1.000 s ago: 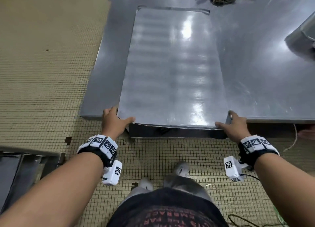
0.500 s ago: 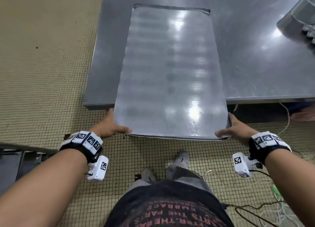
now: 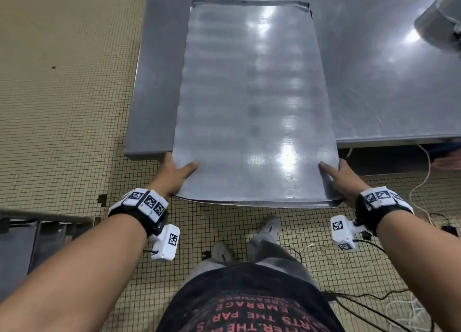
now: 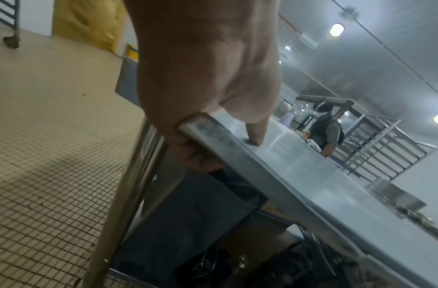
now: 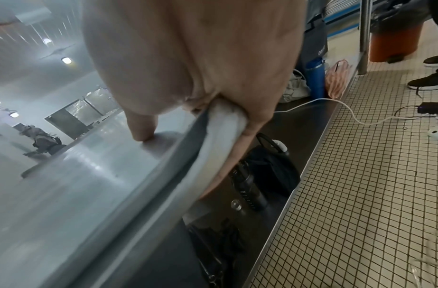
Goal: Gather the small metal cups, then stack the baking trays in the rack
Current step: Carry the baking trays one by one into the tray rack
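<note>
Hauling baking tray half off table; my left hand and right hand clamp its near corners. Next, I reckon: lift clear, carry level to rack.

Steel table, tiled floor (cables underfoot).

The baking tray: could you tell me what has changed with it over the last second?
The baking tray has slid toward the person, its near end now well past the table edge. The left hand and right hand keep their grip on its near corners, thumbs on top.
</note>
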The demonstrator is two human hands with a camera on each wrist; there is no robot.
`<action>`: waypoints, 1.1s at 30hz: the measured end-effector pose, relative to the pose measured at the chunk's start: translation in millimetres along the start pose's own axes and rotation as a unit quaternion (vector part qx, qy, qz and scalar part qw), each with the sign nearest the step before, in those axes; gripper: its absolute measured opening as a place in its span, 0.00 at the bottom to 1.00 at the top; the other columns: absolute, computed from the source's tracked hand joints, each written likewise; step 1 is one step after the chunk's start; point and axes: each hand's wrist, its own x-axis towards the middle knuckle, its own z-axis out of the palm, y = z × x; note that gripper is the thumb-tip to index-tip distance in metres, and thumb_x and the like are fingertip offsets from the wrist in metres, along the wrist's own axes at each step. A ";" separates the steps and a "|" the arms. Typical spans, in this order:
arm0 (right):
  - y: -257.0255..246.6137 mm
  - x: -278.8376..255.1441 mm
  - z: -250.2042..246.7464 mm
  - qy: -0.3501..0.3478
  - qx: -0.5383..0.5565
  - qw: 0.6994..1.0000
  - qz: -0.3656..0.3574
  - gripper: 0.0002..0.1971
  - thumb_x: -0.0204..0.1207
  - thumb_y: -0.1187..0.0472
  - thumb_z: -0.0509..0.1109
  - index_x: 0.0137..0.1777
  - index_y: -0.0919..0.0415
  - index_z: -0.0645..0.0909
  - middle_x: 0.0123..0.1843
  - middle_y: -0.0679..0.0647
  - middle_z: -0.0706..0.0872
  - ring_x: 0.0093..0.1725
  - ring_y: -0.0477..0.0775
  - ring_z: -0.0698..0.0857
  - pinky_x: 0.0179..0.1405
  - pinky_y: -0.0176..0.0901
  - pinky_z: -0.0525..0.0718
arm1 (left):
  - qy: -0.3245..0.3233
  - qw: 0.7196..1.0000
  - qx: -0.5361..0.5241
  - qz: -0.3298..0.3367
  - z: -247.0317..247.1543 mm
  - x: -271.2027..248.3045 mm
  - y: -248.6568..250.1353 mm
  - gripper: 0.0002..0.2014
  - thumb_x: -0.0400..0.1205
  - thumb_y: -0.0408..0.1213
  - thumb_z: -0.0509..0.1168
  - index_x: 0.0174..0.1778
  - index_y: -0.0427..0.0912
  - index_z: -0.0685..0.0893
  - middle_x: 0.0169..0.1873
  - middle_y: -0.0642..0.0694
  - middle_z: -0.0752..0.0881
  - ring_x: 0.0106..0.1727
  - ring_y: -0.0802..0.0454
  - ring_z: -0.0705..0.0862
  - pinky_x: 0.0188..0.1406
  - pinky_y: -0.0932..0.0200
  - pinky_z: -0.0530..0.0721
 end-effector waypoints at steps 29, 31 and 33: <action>40.1 -27.1 -20.2 -0.018 0.055 0.998 -0.014 0.28 0.82 0.58 0.71 0.78 0.38 0.68 0.67 0.60 0.81 0.63 0.66 0.84 0.66 0.72 0.80 | -0.121 0.977 -0.178 -0.007 -20.3 -25.7 -32.2 0.35 0.80 0.28 0.72 0.77 0.60 0.66 0.69 0.39 0.80 0.64 0.34 0.85 0.50 0.37 0.90; 40.9 -29.1 -18.7 -0.017 0.057 0.998 -0.016 0.28 0.82 0.60 0.70 0.78 0.39 0.68 0.67 0.60 0.81 0.63 0.67 0.84 0.66 0.72 0.80 | -0.115 0.978 -0.174 -0.003 -20.7 -23.9 -31.1 0.35 0.78 0.30 0.75 0.74 0.61 0.68 0.69 0.39 0.80 0.65 0.33 0.84 0.51 0.37 0.88; 39.1 -30.2 -16.6 -0.013 0.059 0.998 -0.020 0.28 0.82 0.62 0.69 0.78 0.41 0.67 0.66 0.59 0.81 0.64 0.66 0.83 0.68 0.71 0.79 | -0.098 0.981 -0.166 0.007 -15.9 -23.0 -28.7 0.32 0.79 0.32 0.75 0.73 0.58 0.67 0.66 0.40 0.81 0.64 0.34 0.84 0.51 0.39 0.87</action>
